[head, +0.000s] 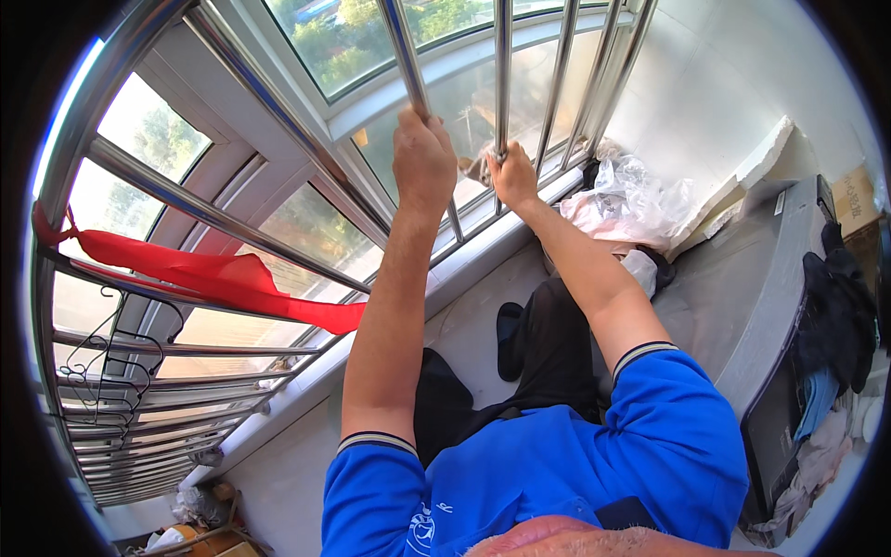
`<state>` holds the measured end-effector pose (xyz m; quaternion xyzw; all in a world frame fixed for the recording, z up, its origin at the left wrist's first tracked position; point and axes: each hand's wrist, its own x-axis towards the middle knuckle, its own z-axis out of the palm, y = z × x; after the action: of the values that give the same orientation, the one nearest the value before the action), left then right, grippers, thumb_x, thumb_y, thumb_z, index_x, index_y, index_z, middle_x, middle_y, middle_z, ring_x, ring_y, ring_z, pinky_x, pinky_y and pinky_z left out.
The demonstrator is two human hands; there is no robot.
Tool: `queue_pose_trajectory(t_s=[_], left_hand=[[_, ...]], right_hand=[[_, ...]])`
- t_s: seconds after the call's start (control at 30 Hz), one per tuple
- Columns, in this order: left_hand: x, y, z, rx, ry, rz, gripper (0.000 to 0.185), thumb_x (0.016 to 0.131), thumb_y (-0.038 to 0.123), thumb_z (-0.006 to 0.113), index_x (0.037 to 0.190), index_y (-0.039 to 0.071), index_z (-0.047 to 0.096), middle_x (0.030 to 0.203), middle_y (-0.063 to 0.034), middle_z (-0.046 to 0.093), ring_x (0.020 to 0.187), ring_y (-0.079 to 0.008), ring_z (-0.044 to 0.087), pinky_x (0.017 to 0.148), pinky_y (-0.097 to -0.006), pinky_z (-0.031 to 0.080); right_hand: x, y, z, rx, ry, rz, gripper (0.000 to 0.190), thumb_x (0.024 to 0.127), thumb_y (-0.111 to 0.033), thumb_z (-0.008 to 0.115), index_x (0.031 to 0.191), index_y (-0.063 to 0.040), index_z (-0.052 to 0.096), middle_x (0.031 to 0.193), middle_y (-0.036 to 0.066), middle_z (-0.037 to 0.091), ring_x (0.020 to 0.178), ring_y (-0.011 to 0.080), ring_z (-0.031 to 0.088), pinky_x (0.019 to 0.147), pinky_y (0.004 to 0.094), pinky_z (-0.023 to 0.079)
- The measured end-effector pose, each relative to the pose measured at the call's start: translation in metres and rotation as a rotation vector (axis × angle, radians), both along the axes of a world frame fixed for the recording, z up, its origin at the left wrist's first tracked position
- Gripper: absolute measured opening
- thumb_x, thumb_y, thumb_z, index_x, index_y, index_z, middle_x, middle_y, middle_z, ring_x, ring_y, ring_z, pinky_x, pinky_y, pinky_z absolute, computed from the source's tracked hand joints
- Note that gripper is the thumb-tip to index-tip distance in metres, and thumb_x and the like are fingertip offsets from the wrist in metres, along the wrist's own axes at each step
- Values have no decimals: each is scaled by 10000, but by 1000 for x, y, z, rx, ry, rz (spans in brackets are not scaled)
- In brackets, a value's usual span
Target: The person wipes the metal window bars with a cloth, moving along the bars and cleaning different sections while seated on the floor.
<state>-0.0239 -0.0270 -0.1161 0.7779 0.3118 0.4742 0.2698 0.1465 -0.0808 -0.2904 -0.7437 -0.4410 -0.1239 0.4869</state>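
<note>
My left hand [422, 161] is wrapped around an upright stainless steel bar [402, 52] of the window railing. On the neighbouring steel bar [503, 76], lower down, my right hand [514, 175] presses a greyish-brown cloth [477, 169] against the metal near its foot. Part of the cloth hangs out on the window side of that bar. Behind the bars is a sliding window [390, 150] with a white frame, trees showing through its upper pane. The fingers of my right hand partly hide how the cloth wraps the bar.
A red cloth strip [209, 271] is knotted to the railing at left, above a black wire rack [111, 362]. Plastic bags [626, 191] lie in the right corner beside a broken white foam board [738, 181]. A large grey-framed panel [759, 278] stands close on my right.
</note>
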Motion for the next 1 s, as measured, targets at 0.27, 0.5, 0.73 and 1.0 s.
queue_pose_trajectory(t_s=[0.27, 0.5, 0.73, 1.0], left_hand=[[1, 3, -6, 49, -62, -49, 175, 1060, 156, 521, 1072, -18, 544, 944, -214, 664, 915, -427, 646, 813, -520, 504], [-7, 8, -18, 126, 52, 25, 259, 1100, 154, 462, 1266, -37, 516, 980, -168, 703, 877, -351, 705, 782, -438, 542], [-5, 5, -12, 117, 14, 12, 236, 1097, 143, 460, 1247, -32, 510, 988, -197, 703, 906, -383, 701, 788, -473, 530], [-2, -6, -5, 7, -76, -44, 254, 1042, 114, 537, 1250, -31, 542, 1088, -251, 680, 1058, -457, 632, 904, -533, 495]], right_hand=[[9, -1, -127, -533, 327, -40, 530, 966, -381, 710, 1257, 10, 501, 1237, 281, 595, 1095, 464, 664, 935, 525, 559], [-14, 8, -168, -482, 452, -138, 396, 939, -309, 753, 1133, -4, 591, 1071, 234, 674, 963, 404, 707, 855, 497, 570], [-1, 15, -67, -212, 353, -140, 347, 863, -242, 793, 1062, -12, 626, 957, 189, 682, 915, 406, 678, 831, 495, 545], [2, 6, 160, 430, 91, -12, 401, 939, -140, 721, 1274, 33, 585, 1054, 187, 631, 903, 300, 686, 824, 428, 551]])
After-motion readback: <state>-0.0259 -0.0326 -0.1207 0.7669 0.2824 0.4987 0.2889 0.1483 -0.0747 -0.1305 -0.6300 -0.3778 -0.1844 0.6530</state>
